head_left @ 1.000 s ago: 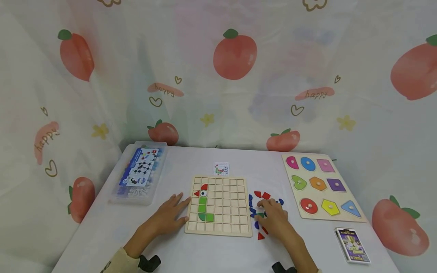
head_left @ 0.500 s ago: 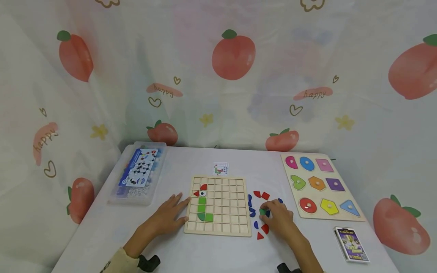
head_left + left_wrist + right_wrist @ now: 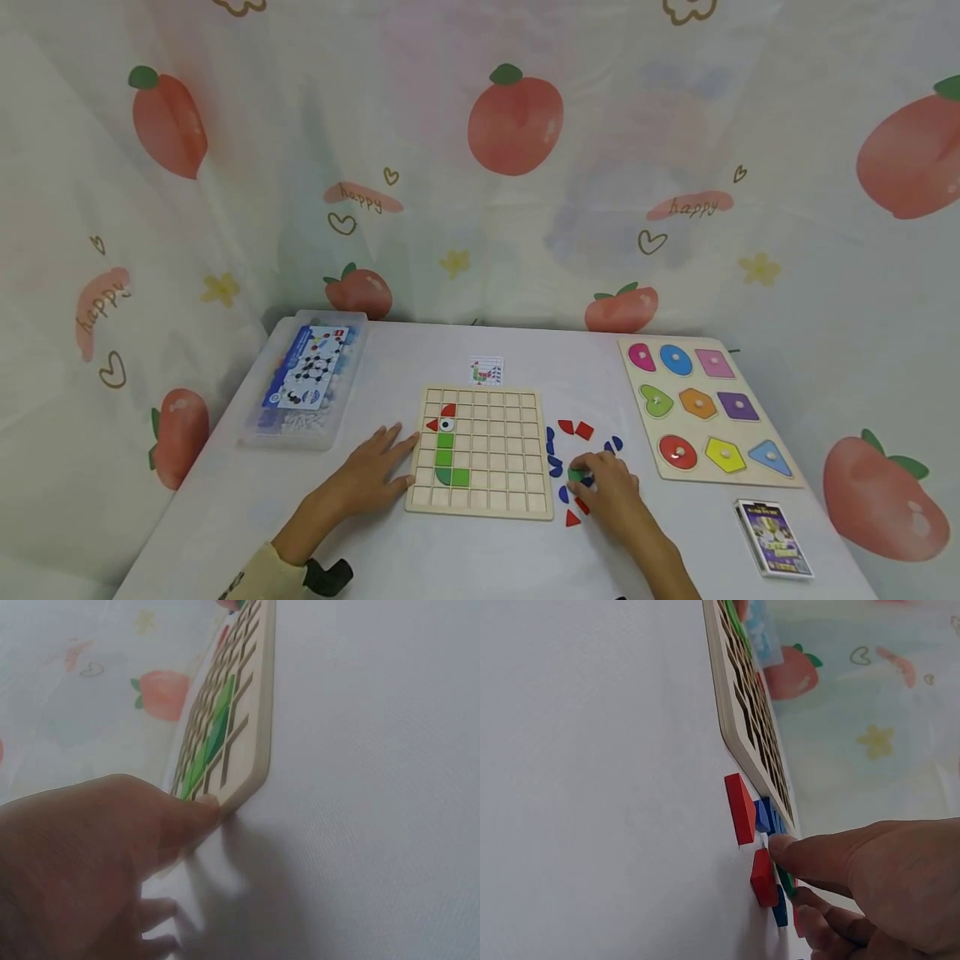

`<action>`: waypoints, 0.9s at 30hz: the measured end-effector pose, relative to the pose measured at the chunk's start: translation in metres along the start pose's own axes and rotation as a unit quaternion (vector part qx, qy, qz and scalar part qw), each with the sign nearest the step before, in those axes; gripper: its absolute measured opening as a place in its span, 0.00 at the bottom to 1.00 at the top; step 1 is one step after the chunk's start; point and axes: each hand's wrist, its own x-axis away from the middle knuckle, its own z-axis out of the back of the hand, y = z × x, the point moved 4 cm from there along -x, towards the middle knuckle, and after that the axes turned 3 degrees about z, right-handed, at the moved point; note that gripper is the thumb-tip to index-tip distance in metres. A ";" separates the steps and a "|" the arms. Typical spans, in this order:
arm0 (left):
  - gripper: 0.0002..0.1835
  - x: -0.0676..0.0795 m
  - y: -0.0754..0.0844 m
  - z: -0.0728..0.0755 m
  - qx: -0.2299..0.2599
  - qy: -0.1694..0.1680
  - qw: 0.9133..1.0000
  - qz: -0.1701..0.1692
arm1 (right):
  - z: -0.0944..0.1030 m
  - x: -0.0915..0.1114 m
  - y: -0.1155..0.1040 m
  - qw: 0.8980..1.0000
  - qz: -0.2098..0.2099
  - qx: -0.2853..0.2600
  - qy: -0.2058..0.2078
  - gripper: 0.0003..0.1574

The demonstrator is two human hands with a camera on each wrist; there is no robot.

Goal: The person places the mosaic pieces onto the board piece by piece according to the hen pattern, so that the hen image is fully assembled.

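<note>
A wooden grid board (image 3: 506, 492) lies mid-table with red, white-and-black and green pieces forming a bird's head, neck and lower body at its left. Against its left edge rests my left hand (image 3: 372, 473), fingers spread; in the left wrist view the thumb (image 3: 196, 814) touches the board's rim. To the right of the board, my right hand (image 3: 611, 492) pinches a dark green puzzle piece (image 3: 786, 880) between thumb and finger. Fingers partly cover the piece, so its full shape is hidden. Around that hand lie loose red pieces (image 3: 573, 518) and blue pieces (image 3: 554, 467).
A small picture card (image 3: 486, 371) lies behind the board. At back left stands a clear plastic case (image 3: 307, 383). A shape puzzle board (image 3: 716, 454) with knobbed pieces sits on the right, and a card box (image 3: 775, 539) lies in front of it.
My right hand has come down among the loose pieces, its fingers closing around the green one. Blue pieces behind it show more now. My left hand and the board stay in place.
</note>
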 end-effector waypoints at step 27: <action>0.37 -0.002 -0.003 -0.002 -0.002 -0.004 1.000 -0.002 | -0.064 -0.005 -0.107 0.982 0.161 -0.086 -0.040 0.07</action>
